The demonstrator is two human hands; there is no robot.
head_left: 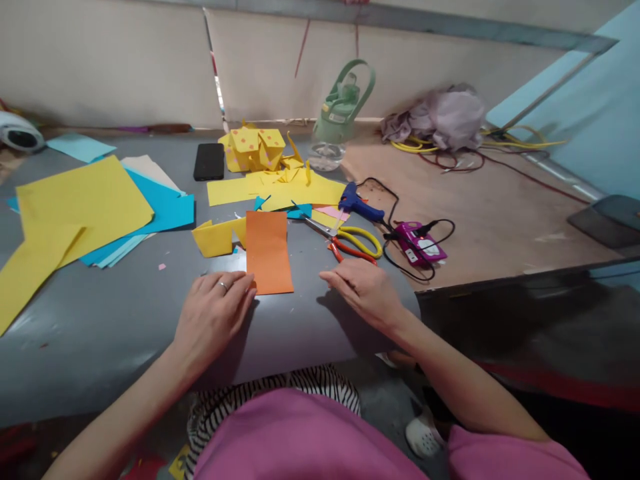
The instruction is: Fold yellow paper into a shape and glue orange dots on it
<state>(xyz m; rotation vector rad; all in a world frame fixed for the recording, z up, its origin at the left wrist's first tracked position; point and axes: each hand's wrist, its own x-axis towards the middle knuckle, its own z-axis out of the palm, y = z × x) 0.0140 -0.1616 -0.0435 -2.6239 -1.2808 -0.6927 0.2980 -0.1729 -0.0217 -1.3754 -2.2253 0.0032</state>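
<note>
An orange paper strip [269, 253] lies upright in front of me on the grey table. My left hand [216, 303], with a ring on one finger, has its fingertips and thumb closed at the strip's lower left edge. To the right, apart from the strip, my right hand [363, 290] hovers low with curled fingers and nothing visible in them. Just beyond it lie scissors [355, 241] with one yellow and one red handle. A folded yellow paper piece [214, 239] sits left of the strip, partly behind it.
Yellow sheets [85, 207] and blue sheets [167, 207] are piled on the left. Further back are a phone [209, 162], a dotted yellow paper model [255, 148] and a green bottle [337, 120]. A blue glue gun [361, 203] and purple power strip [417, 243] trail cables at right.
</note>
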